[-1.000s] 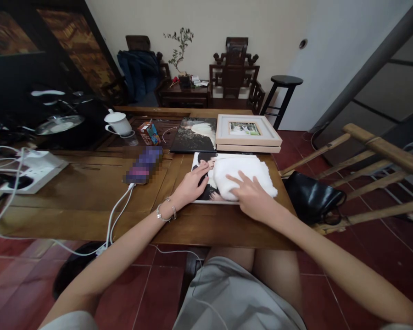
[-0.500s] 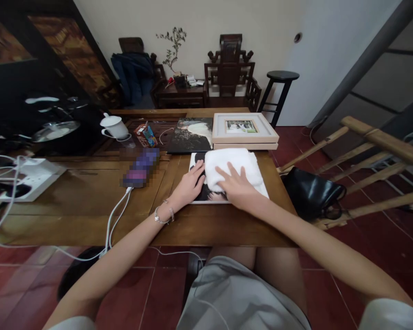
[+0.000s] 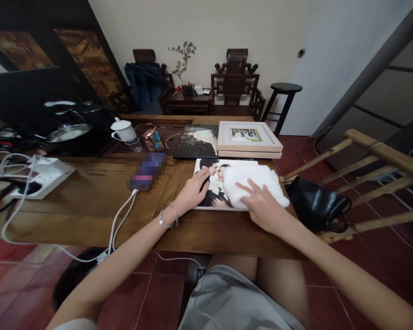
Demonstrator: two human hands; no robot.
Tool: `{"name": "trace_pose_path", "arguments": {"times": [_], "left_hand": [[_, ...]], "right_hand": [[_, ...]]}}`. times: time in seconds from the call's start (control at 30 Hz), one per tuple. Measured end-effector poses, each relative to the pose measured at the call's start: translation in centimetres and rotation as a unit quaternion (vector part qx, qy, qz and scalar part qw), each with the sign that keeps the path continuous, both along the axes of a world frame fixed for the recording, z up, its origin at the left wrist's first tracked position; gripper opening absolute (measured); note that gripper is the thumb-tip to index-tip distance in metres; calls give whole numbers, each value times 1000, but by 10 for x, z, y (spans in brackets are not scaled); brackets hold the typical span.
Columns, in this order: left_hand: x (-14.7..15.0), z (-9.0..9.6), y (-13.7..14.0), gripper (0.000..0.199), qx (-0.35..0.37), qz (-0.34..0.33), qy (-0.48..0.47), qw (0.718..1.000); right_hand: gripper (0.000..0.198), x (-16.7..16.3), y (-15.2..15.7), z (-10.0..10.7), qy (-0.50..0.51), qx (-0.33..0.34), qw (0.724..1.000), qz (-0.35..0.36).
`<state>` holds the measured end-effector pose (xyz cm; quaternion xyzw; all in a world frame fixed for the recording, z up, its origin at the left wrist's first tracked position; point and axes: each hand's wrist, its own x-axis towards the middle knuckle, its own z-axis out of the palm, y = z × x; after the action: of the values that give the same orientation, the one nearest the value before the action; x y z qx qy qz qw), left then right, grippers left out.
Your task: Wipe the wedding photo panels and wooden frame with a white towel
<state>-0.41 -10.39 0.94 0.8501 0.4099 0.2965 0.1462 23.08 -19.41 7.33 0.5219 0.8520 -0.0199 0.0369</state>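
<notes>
A photo print or album cover (image 3: pixel 215 185) showing a couple lies flat on the wooden table in front of me. My left hand (image 3: pixel 197 189) rests on its left edge, fingers stretched out and holding nothing. On its right part lies a folded white towel (image 3: pixel 273 181), reaching past the right edge. My right hand (image 3: pixel 261 201) presses down on the towel with fingers spread, not wrapped round it. The towel covers the right part of the picture.
Behind stand a stacked wooden picture frame (image 3: pixel 249 140) and a dark photo panel (image 3: pixel 196 141). To the left are a charging phone (image 3: pixel 146 172), a drink carton (image 3: pixel 153 140), a lidded white cup (image 3: pixel 123 132) and a power strip (image 3: pixel 46 176). A bamboo chair (image 3: pixel 375 178) stands right.
My right hand has slid the towel to the right across the picture, uncovering the couple's faces. My left hand stays at the left edge. The view has shifted slightly.
</notes>
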Motion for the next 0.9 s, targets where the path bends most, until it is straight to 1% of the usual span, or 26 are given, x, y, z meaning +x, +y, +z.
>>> {"name": "trace_pose_path", "arguments": {"times": [0.1, 0.2, 0.27, 0.33, 0.4, 0.47, 0.5, 0.6, 0.67, 0.73, 0.8, 0.9], "left_hand": [[0, 2, -1, 44, -10, 1, -21, 1000], [0, 6, -3, 42, -11, 16, -87, 996], [-1, 7, -3, 46, -16, 45, -167, 985], [-2, 6, -1, 53, -41, 74, -245, 966], [-3, 5, 0, 58, -63, 89, -282, 953], [-4, 4, 1, 59, -61, 93, -275, 955], [-4, 4, 1, 58, -51, 95, -264, 959], [-3, 4, 0, 54, -23, 94, -227, 969], [-2, 4, 0, 53, -10, 81, -197, 977], [0, 5, -1, 51, 0, 61, -164, 984], [2, 7, -3, 47, 3, 41, -133, 990], [4, 10, -6, 37, -1, 24, -106, 994]], "right_hand": [[42, -16, 34, -3, -5, 14, 1000, -21], [47, -40, 55, -6, -7, 23, 1000, -15], [44, -54, 57, -9, -7, 23, 1000, 4], [36, -64, 51, -13, -6, 38, 998, 39], [34, -68, 38, -16, -1, 71, 994, 86], [38, -65, 24, -18, 7, 84, 987, 133], [39, -62, 18, -18, 11, 75, 985, 156], [36, -48, 0, -15, 15, 21, 976, 217], [36, -36, -12, -12, 20, -9, 972, 233], [41, -22, -22, -8, 29, -28, 974, 221], [47, -8, -28, -4, 38, -35, 980, 191], [52, 11, -23, -3, 48, -22, 990, 128]]}}
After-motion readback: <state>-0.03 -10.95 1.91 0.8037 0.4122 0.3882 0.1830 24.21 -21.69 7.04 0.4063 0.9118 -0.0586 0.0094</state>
